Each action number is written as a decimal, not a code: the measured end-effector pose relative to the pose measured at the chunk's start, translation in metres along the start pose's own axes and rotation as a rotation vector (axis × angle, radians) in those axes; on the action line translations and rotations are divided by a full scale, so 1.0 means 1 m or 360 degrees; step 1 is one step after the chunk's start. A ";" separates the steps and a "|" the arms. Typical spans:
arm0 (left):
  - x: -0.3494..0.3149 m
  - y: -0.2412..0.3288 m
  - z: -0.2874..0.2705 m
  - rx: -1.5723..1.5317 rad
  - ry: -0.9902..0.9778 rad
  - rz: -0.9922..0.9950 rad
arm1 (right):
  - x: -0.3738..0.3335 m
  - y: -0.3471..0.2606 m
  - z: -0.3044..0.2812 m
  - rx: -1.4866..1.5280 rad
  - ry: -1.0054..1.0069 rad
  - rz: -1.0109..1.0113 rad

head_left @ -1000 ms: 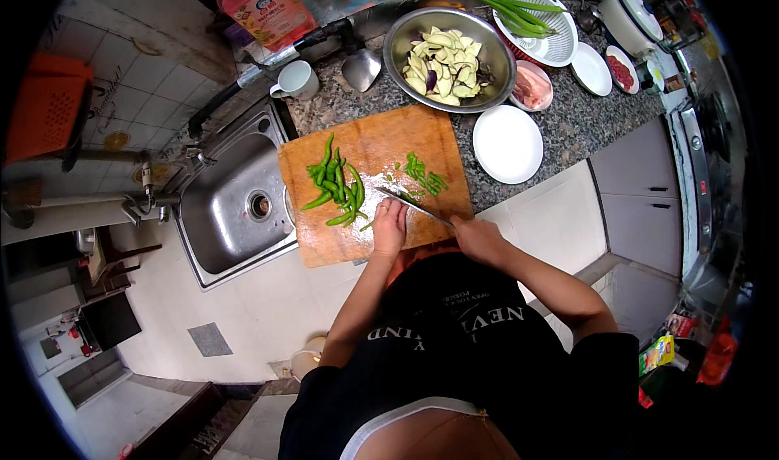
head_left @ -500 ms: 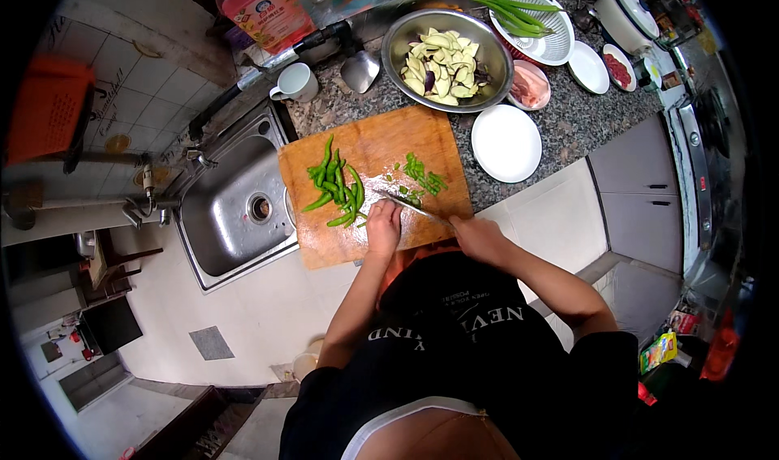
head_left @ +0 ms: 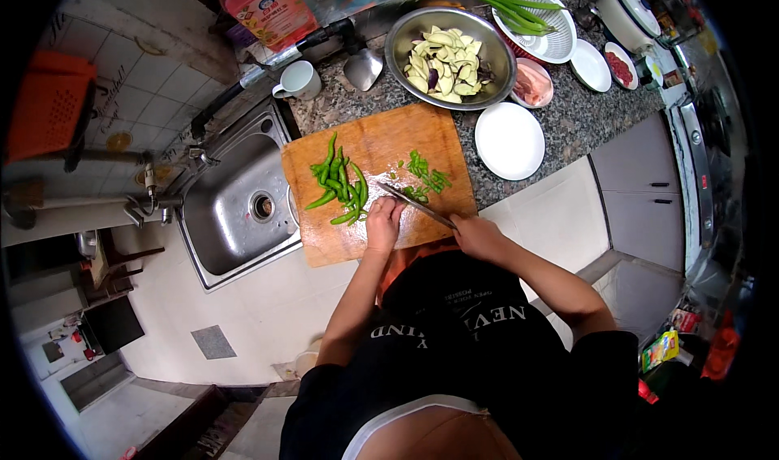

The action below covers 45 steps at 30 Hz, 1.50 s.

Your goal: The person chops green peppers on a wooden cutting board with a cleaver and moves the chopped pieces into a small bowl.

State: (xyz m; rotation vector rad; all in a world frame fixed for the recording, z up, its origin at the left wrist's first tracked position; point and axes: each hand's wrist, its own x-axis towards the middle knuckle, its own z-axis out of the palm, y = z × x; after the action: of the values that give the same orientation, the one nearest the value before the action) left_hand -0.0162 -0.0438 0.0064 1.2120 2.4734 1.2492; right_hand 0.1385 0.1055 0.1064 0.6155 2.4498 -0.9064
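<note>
On a wooden cutting board (head_left: 377, 139), my right hand (head_left: 477, 237) grips the handle of a kitchen knife (head_left: 419, 207). The blade points up and left, its edge beside the fingertips of my left hand (head_left: 383, 226). Those fingers are curled down at the board's near edge around a green chili pepper, mostly hidden under them. Left of the blade lies a pile of whole green chili peppers (head_left: 337, 182). To its right are cut green pepper pieces (head_left: 427, 174), some close against the blade.
Behind the board stands a steel bowl (head_left: 395, 75) of cut eggplant. Near it are a white plate (head_left: 510, 141), a bowl of raw meat (head_left: 531, 84) and a white colander (head_left: 560, 42) with long green peppers. A mug (head_left: 299, 80) and spatula (head_left: 363, 70) sit behind the sink (head_left: 231, 241).
The knife blade has tilted a little, its tip now farther up the board from my left fingers. Both hands stay in nearly the same place; the whole view has shifted slightly.
</note>
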 end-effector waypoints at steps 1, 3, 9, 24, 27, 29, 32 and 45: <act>0.000 -0.001 0.003 -0.0049 0.0004 -0.0015 | 0.008 0.004 0.007 0.0012 0.0078 -0.0034; 0.000 -0.001 0.003 -0.0029 0.0021 0.0026 | 0.020 0.005 0.014 0.0033 0.0233 -0.0114; 0.004 0.013 -0.004 -0.0071 0.0035 0.0028 | -0.008 -0.007 -0.031 0.0082 0.0254 -0.0086; 0.012 0.017 -0.016 0.0057 -0.0219 -0.0106 | -0.023 -0.002 -0.022 -0.0022 0.0260 0.0002; 0.012 0.003 -0.012 -0.0081 -0.0299 -0.0238 | -0.024 0.000 -0.018 -0.0044 0.0258 -0.0011; 0.012 0.007 -0.017 0.0043 -0.0238 -0.0148 | -0.026 0.000 -0.015 -0.0050 0.0286 -0.0021; 0.011 0.010 -0.019 0.0090 -0.0190 -0.0180 | -0.027 -0.003 -0.013 -0.0043 0.0294 -0.0036; 0.000 0.010 -0.007 0.0027 -0.0025 -0.0101 | -0.021 0.003 0.006 -0.0086 0.0228 -0.0080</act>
State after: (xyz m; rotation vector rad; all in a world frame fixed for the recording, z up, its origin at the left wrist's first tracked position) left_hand -0.0129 -0.0448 0.0183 1.1331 2.4951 1.2008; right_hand 0.1584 0.0983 0.1122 0.6221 2.6192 -0.8382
